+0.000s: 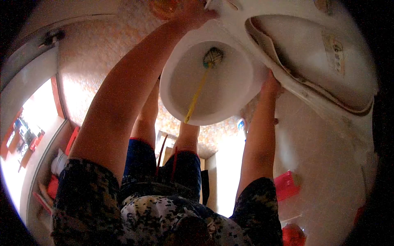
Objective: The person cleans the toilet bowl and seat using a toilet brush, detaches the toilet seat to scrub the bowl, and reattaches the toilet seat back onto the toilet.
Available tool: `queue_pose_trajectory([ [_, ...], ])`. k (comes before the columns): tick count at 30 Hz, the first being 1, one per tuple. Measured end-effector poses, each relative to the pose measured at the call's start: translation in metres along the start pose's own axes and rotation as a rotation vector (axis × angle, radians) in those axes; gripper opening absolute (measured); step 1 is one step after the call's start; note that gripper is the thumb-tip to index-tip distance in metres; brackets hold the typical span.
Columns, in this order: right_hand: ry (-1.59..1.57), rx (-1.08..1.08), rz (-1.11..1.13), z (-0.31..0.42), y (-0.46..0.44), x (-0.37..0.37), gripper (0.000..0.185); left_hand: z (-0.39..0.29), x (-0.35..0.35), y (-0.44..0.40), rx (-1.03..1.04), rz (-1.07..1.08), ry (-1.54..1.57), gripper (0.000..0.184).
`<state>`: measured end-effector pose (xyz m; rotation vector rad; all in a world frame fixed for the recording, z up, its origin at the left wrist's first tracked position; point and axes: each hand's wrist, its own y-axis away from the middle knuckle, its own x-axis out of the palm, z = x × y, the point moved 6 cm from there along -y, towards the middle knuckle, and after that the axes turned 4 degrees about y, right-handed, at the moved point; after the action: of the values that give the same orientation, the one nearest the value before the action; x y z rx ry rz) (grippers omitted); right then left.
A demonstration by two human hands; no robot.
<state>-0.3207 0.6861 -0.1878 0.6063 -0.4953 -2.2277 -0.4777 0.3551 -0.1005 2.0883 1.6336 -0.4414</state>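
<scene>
A white toilet bowl (172, 96) lies in the upper middle of the view. Inside it rests a toilet brush (199, 91), its yellow handle leaning on the near rim and its dark head down in the drain. My left hand (202, 16) reaches past the bowl to the white fixture at the top edge; its fingers are dim and blurred. On the other side, my right hand (270, 85) is against or close beside the bowl's right side, with its fingers mostly hidden. Neither hand touches the brush.
A white oval panel (303, 45) with a stained rim and a sticker (334, 53) stands at upper right. A red box (287, 185) and a red round object (293, 235) are lower right. A white and blue bottle (241, 125) stands near the bowl. Pebble-patterned floor (98, 61) is left.
</scene>
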Motion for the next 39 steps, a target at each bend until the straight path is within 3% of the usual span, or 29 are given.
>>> queue_pose_trajectory([
  [13, -0.069, -0.014, 0.029, 0.006, -0.001, 0.001, 0.057, 0.010, 0.004, 0.004, -0.013, -0.015, -0.001, 0.061],
  [25, -0.182, 0.167, -0.033, 0.019, 0.015, 0.013, 0.062, 0.016, 0.003, -0.003, -0.027, -0.028, -0.005, 0.060],
  [29, -0.134, -0.028, 0.166, 0.021, 0.018, 0.021, 0.063, 0.018, 0.004, -0.004, -0.032, -0.034, -0.005, 0.059],
  [32, 0.078, -0.059, 0.030, 0.022, 0.019, 0.011, 0.061, 0.018, 0.003, -0.001, -0.036, -0.049, -0.009, 0.059],
  [34, 0.073, 0.050, 0.048, 0.014, 0.016, 0.007, 0.058, 0.020, 0.003, 0.001, -0.035, -0.054, -0.014, 0.059],
  [39, 0.062, -0.004, 0.037, 0.016, 0.014, 0.006, 0.055, 0.020, 0.005, -0.005, -0.036, -0.049, -0.017, 0.059],
])
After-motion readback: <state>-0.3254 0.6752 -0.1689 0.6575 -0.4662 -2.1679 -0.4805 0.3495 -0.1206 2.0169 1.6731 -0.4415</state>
